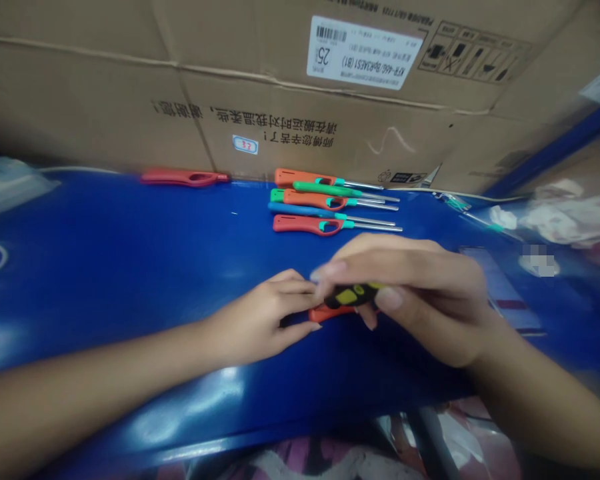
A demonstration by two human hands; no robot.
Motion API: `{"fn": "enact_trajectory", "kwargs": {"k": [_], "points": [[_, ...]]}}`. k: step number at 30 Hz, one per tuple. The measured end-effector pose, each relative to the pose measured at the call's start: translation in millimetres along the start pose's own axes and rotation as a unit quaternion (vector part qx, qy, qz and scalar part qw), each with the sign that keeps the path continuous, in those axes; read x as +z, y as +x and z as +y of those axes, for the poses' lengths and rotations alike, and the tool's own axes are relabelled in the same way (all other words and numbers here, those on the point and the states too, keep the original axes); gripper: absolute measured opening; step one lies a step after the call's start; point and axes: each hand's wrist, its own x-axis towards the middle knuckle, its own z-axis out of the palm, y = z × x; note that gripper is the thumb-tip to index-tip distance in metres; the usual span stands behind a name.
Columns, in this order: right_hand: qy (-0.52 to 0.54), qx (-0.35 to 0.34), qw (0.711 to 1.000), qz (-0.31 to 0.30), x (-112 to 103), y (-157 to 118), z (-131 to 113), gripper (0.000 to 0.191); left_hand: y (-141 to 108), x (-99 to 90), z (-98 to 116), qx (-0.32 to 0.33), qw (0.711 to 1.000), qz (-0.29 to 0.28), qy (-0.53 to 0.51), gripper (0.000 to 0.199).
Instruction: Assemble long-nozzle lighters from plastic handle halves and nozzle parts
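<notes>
An orange-red gas lighter (325, 313) lies on the blue tabletop, mostly hidden under my hands. My left hand (270, 310) is closed on its left end, thumb at the near side and fingers at the far side. Directly above it, my right hand (420, 287) grips a black-and-yellow handle, apparently of a screwdriver (353, 295); its tip is hidden. Beyond my hands, several long-nosed lighters lie in a stack of rows, among them a red one (303, 225), a blue one (300, 210) and a green one (325, 189), metal tubes pointing right.
A red lighter casing (180, 177) without a metal tube lies by the large cardboard box (105, 107) at the back. To the right are a phone-like flat object (505, 287), loose lighter parts (455, 202) and crumpled white plastic (555, 213). A plastic bag (10, 187) sits at left.
</notes>
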Motion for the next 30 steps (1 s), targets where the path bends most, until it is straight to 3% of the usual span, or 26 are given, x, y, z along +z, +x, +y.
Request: {"fn": "enact_trajectory", "kwargs": {"k": [2, 7, 9, 12, 16, 19, 23, 25, 27, 30], "points": [[0.012, -0.006, 1.000, 0.006, 1.8, 1.2, -1.2, 0.022, -0.2, 0.3, 0.0, 0.005, 1.000, 0.005, 0.002, 0.023], [-0.152, -0.037, 0.986, 0.059, 6.5, -0.8, 3.4, 0.022, 0.6, 0.0, 1.2, -0.008, 1.000, -0.005, 0.002, 0.025], [-0.121, -0.016, 0.991, 0.052, 9.4, -3.2, 7.1, 0.026, 0.7, 0.1, 1.4, -0.012, 1.000, -0.001, 0.006, 0.026], [-0.055, 0.071, 0.995, 0.049, 10.2, -4.9, 8.5, 0.035, 0.5, 0.8, 1.8, -0.006, 1.000, 0.004, 0.010, 0.025], [-0.026, 0.115, 0.979, 0.164, -4.7, -0.6, 2.1, 0.045, 0.0, 0.3, 3.9, -0.016, 1.000, 0.015, 0.018, 0.033], [-0.016, 0.134, 0.956, 0.260, -20.9, 0.4, 2.0, 0.041, -0.5, -3.2, 8.0, -0.034, 0.999, 0.018, 0.032, 0.033], [0.087, 0.180, 0.929, 0.312, -28.5, -14.1, 20.3, 0.024, -0.8, -9.9, 17.8, -0.060, 0.994, -0.010, 0.092, 0.042], [0.167, 0.230, 0.895, 0.343, -26.4, -24.8, 34.0, 0.026, -0.1, -11.3, 22.8, -0.074, 0.988, -0.025, 0.131, 0.044], [0.253, 0.283, 0.843, 0.382, -24.0, -33.4, 46.3, 0.030, 1.6, -10.4, 26.0, -0.088, 0.982, -0.036, 0.165, 0.044], [0.313, 0.312, 0.806, 0.394, -24.3, -38.9, 56.6, 0.032, 6.4, -4.8, 26.0, -0.095, 0.974, -0.048, 0.198, 0.042]]}}
